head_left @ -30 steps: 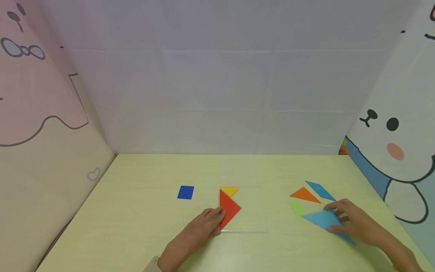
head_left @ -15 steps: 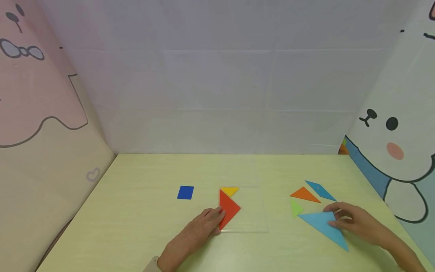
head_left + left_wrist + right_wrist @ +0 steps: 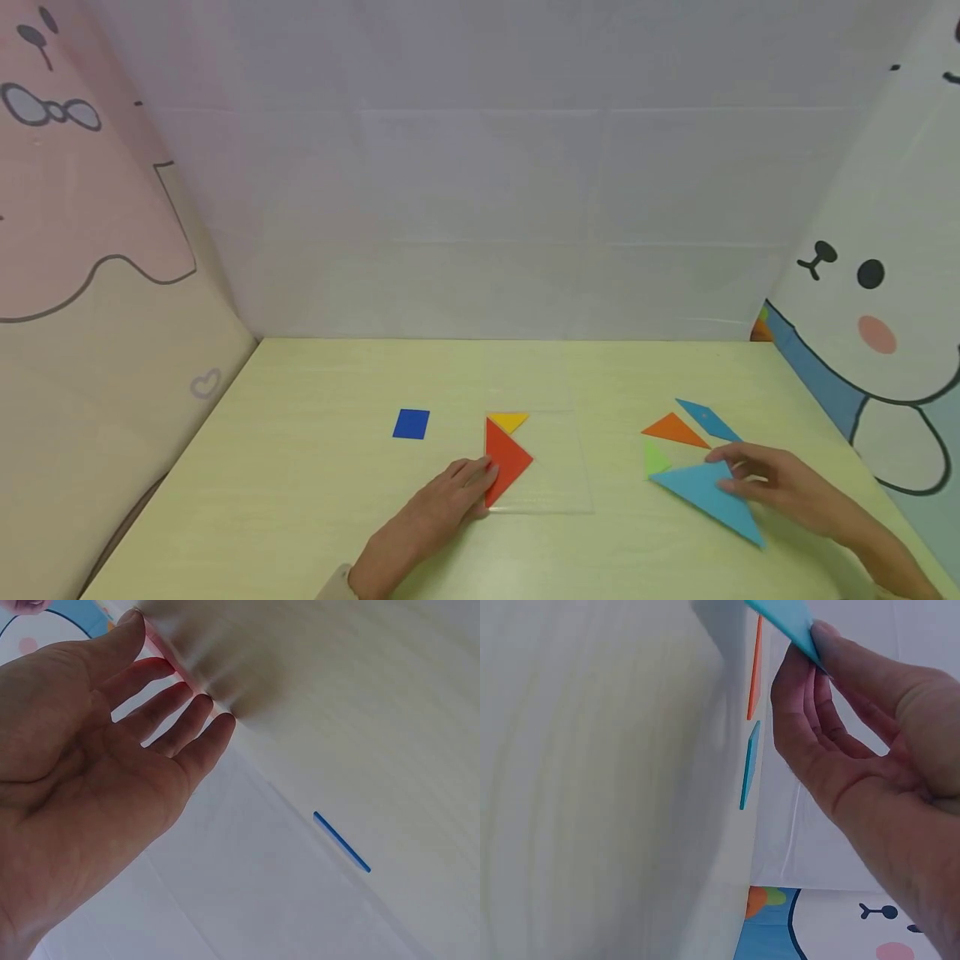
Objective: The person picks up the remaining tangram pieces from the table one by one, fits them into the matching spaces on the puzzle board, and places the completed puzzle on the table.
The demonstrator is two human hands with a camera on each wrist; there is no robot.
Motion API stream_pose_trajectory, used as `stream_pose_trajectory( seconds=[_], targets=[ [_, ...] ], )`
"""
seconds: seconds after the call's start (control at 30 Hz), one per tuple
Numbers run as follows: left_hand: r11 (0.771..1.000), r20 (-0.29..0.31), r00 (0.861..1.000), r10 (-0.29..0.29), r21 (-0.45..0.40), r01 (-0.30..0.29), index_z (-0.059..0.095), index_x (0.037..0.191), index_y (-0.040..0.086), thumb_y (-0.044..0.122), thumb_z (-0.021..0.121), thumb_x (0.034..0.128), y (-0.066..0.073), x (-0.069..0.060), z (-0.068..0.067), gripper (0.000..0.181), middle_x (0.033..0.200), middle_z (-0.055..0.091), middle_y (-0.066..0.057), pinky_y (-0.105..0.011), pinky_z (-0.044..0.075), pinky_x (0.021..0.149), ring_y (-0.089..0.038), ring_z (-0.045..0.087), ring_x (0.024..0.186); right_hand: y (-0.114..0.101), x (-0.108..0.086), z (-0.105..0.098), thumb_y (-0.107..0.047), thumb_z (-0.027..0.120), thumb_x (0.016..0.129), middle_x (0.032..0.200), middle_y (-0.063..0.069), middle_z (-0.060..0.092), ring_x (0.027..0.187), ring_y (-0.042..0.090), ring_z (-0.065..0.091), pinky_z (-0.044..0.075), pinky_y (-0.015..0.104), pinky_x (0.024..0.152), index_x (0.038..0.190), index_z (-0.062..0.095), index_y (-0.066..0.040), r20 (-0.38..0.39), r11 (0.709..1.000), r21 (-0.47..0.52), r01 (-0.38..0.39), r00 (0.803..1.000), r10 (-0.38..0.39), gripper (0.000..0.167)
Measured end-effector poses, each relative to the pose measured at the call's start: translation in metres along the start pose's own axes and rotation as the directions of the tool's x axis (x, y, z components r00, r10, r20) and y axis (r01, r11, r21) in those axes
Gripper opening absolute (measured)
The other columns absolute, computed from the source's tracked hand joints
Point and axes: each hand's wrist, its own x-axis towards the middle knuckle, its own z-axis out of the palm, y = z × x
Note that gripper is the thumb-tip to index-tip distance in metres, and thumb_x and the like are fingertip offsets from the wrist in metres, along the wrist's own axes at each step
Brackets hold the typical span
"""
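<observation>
The tabletop is pale yellow-green with a faint streaky grain. Toward its left lies a dark blue square, flat and well apart from the rest. Near the middle sits a clear tray (only its thin edges show), with a yellow triangle at its far left corner and a red triangle along its left side. Farther right, a blue parallelogram lies just beside an orange triangle, with a light green triangle, partly hidden, nearer the front.
</observation>
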Motion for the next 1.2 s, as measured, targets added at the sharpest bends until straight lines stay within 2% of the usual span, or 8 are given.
stream_pose_trajectory(
  seconds=[0.13,0.37,0.6,0.77,1.2],
  targets=[
    [1.000,0.018,1.000,-0.011,0.001,0.011,0.054,0.147,0.000,0.022,0.063,0.1028,0.001,0.001,0.000,0.050,0.150,0.052,-0.014,-0.038,0.047,0.110,-0.030,0.051,0.133,-0.004,0.006,0.005,0.008,0.065,0.095,0.118,-0.004,0.069,0.094,0.005,0.062,0.055,0.019,0.076,0.126,0.065,0.001,0.006,1.000,0.011,0.017,1.000,-0.017,0.031],
    [1.000,0.020,1.000,-0.016,0.001,0.016,0.054,0.147,0.000,0.021,0.063,0.1028,0.000,-0.001,0.000,0.050,0.150,0.052,-0.014,-0.038,0.047,0.110,-0.029,0.051,0.134,-0.013,0.021,0.012,-0.002,0.064,0.100,0.117,-0.002,0.069,0.091,0.011,0.063,0.055,0.023,0.072,0.126,0.065,-0.003,0.040,1.000,0.020,0.004,0.999,-0.005,0.026],
    [1.000,0.015,1.000,-0.013,0.002,0.013,0.054,0.147,0.000,0.021,0.063,0.1029,-0.001,0.000,0.001,0.050,0.150,0.052,-0.014,-0.036,0.047,0.110,-0.029,0.052,0.133,-0.019,0.036,0.021,-0.002,0.066,0.099,0.117,0.003,0.068,0.090,0.013,0.063,0.056,0.023,0.074,0.124,0.065,-0.004,0.041,0.999,0.016,0.036,0.999,-0.036,0.025],
    [1.000,0.021,1.000,-0.016,0.004,0.016,0.054,0.147,0.000,0.022,0.063,0.1028,0.000,0.001,0.001,0.050,0.150,0.052,-0.014,-0.035,0.047,0.110,-0.028,0.051,0.134,-0.022,0.045,0.025,-0.001,0.063,0.101,0.119,0.004,0.067,0.092,0.013,0.063,0.056,0.025,0.074,0.128,0.064,-0.001,0.071,0.998,0.044,0.046,0.996,-0.049,0.027],
    [1.000,0.001,1.000,-0.001,0.011,0.001,0.055,0.146,-0.001,0.021,0.063,0.1026,0.000,0.000,0.000,0.049,0.149,0.053,-0.014,-0.035,0.047,0.110,-0.028,0.052,0.132,-0.034,0.068,0.039,0.004,0.061,0.100,0.117,0.010,0.066,0.090,0.016,0.064,0.057,0.026,0.074,0.129,0.062,0.001,0.108,0.982,0.111,0.156,0.980,-0.168,0.029]
  ],
)
